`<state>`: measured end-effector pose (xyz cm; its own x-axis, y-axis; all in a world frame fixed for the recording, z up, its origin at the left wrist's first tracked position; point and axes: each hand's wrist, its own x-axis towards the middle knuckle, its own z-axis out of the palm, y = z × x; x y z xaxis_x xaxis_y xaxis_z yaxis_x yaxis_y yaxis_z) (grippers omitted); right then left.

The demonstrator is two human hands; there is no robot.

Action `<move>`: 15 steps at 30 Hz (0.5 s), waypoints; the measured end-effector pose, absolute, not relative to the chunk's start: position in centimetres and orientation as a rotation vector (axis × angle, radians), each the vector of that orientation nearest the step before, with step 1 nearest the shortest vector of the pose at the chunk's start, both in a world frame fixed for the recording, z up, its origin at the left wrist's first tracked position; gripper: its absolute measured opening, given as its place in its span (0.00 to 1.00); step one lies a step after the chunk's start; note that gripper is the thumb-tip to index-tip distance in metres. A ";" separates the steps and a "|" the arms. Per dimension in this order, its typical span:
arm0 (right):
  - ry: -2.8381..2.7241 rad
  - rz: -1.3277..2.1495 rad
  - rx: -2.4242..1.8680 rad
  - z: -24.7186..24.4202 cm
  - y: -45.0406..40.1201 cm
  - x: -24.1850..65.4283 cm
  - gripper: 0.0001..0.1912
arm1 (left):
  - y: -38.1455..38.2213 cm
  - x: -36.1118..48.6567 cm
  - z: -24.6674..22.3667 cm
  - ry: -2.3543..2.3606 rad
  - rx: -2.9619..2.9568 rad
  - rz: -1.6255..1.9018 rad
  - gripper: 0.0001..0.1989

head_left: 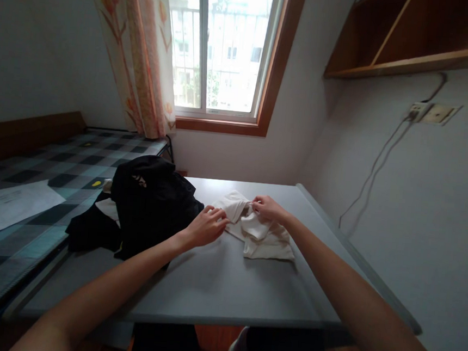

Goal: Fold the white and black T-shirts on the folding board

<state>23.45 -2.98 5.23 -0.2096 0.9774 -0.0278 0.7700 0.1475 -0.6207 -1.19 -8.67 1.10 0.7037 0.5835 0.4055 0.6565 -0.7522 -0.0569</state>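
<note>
A crumpled white garment (pixel 269 245) lies on the table, partly bunched up; its exact kind cannot be made out. My right hand (pixel 269 208) pinches a fold of it near the upper middle, fingers closed. On the other side, my left hand (pixel 208 226) has its fingers curled and closed at the garment's left edge. A heap of black clothing (pixel 153 206) sits just left of my left hand, with some white cloth (pixel 108 209) showing at its left side.
The grey-white table (pixel 224 289) has a raised strip along its right side, by the wall. Left of it stands a bed with a checked cover (pixel 109 151) and paper sheets (pixel 14 205). A wooden shelf (pixel 416 57) and a plugged cable (pixel 377 158) are at right.
</note>
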 end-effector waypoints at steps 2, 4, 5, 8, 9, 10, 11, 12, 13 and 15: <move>-1.765 1.093 -1.395 6.2 -3.1 23.4 0.08 | -9.1 -0.2 1.1 -0.941 -2.764 -0.675 0.16; -1.541 1.331 -1.091 7.4 -3.4 23.3 0.09 | -9.2 0.7 1.3 -1.008 -2.761 -0.809 0.21; -1.461 1.398 -0.971 8.0 -3.7 23.2 0.10 | -9.2 1.0 1.4 -1.042 -2.759 -0.861 0.25; -1.342 1.447 -0.795 9.8 -4.6 22.8 0.11 | -8.9 1.7 1.7 -1.051 -2.799 -0.946 0.34; -1.321 1.427 -0.783 10.4 -4.8 22.8 0.10 | -8.8 1.8 1.7 -1.037 -2.818 -0.954 0.34; -1.297 1.396 -0.781 10.9 -4.9 22.9 0.10 | -8.8 1.7 1.8 -1.024 -2.834 -0.951 0.30; -1.268 1.354 -0.786 11.3 -4.8 23.3 0.10 | -8.7 1.5 1.9 -1.009 -2.847 -0.938 0.25; -1.233 1.298 -0.796 11.7 -4.7 23.9 0.10 | -8.6 1.1 2.0 -0.995 -2.856 -0.931 0.19; -1.197 1.232 -0.811 12.1 -4.4 24.8 0.09 | -8.5 0.4 2.2 -0.995 -2.857 -0.950 0.13; -1.123 1.074 -0.864 12.5 -3.7 27.5 0.09 | -8.1 -1.4 2.8 -1.071 -2.830 -1.126 0.08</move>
